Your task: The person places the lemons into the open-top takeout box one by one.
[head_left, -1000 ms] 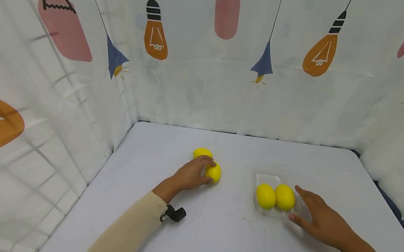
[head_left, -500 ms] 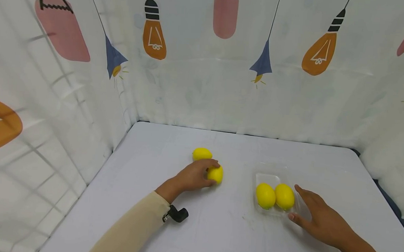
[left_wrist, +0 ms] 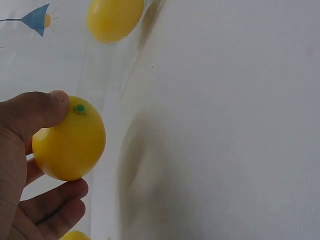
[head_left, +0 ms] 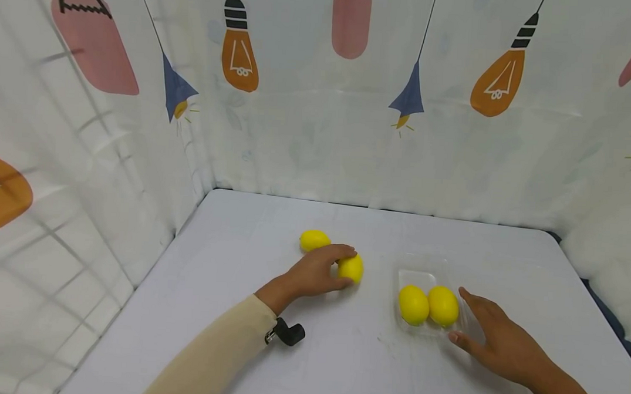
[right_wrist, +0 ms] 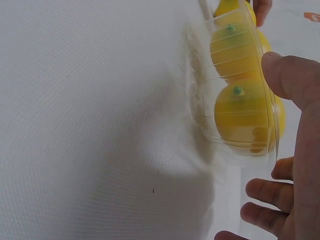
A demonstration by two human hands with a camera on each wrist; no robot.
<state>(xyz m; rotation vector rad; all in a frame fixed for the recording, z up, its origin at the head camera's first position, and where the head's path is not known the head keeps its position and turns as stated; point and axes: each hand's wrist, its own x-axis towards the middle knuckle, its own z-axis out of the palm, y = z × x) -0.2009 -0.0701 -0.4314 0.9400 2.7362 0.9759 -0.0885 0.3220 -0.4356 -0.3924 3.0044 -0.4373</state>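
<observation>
My left hand (head_left: 340, 269) grips a yellow lemon (head_left: 354, 268) just above the white table, between a second loose lemon (head_left: 314, 240) and a clear plastic tray (head_left: 419, 278). In the left wrist view the thumb and fingers curl round this lemon (left_wrist: 70, 147). Two lemons (head_left: 413, 305) (head_left: 443, 305) lie side by side in the tray. My right hand (head_left: 460, 317) is open at the tray's right side, thumb and fingers touching its edge. The right wrist view shows the tray wall (right_wrist: 200, 100), both lemons inside it (right_wrist: 245, 112) and my thumb (right_wrist: 290, 75).
The white table (head_left: 272, 218) is walled on three sides by a curtain printed with light bulbs (head_left: 318, 132). A small black camera mount (head_left: 288, 332) sits at my left wrist. The table's right edge (head_left: 601, 303) drops off to a dark gap.
My left hand has carried its lemon to the right, away from the other loose lemon and closer to the tray. The right hand has stayed at the tray.
</observation>
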